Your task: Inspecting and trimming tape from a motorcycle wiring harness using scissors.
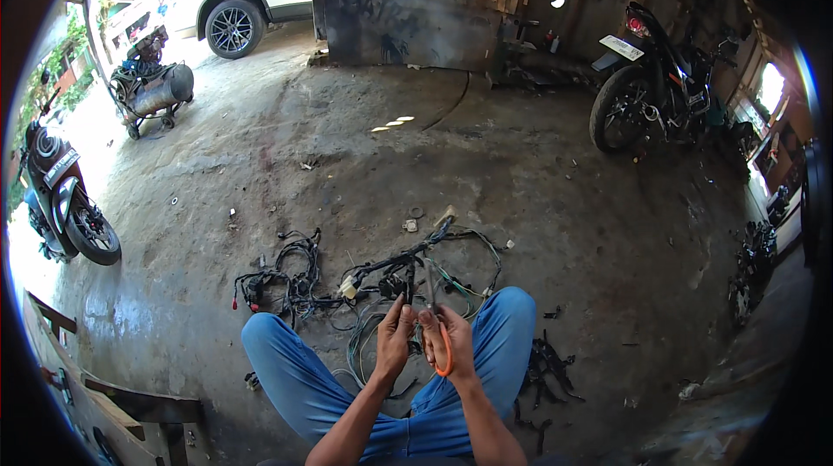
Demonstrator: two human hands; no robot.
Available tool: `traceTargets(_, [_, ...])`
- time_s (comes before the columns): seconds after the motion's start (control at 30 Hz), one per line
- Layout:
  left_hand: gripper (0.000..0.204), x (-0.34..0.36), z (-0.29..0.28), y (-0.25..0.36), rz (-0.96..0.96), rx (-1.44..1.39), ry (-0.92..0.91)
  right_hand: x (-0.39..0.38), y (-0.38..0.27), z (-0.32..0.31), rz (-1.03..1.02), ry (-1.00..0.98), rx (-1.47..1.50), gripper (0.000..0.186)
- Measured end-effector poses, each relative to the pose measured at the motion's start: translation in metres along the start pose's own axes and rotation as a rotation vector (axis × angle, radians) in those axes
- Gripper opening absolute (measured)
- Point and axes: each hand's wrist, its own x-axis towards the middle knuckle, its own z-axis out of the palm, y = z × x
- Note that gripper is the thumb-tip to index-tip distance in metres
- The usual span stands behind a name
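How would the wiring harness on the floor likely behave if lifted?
The wiring harness would probably sag and flop, since its thin branches curl loosely. Its thicker black trunk may bend more stiffly. It might tangle, as it overlaps itself in loops.

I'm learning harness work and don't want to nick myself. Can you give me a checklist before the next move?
1. Right hand gripping the orange-handled scissors: ok.
2. Left hand at the wiring harness: ok, fingertips at a black branch.
3. Left fingertips clear of the blades: cannot tell; they are close together.
4. Gloves worn: not ok, both hands are bare.
5. Wires untangled: not ok, loops overlap on the floor.
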Motion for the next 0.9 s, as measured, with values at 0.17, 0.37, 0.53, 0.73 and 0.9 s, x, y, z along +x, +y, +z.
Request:
traceTargets(0.17, [0.049,0.000,-0.014,0.007,-0.052,-0.238,-0.152,0.008,-0.015,-0.016,-0.004,-0.130,0.279,0.056])
traceTargets(0.37, [0.041,0.034,-0.036,0.018,-0.362,-0.716,-0.243,-0.023,-0.022,-0.015,0.283,-0.447,0.324,0.065])
traceTargets(0.53, [0.046,0.060,-0.029,0.023,-0.387,-0.991,-0.452,-0.030,-0.006,-0.012,0.342,-0.437,0.250,0.071])
traceTargets(0.73, [0.045,0.050,-0.013,0.022,-0.266,-0.526,-0.275,-0.035,-0.019,0.000,0.370,-0.378,0.313,0.057])
traceTargets(0.9, [0.037,0.040,-0.003,0.021,-0.122,-0.371,-0.149,-0.022,-0.018,0.008,0.324,-0.323,0.283,0.052])
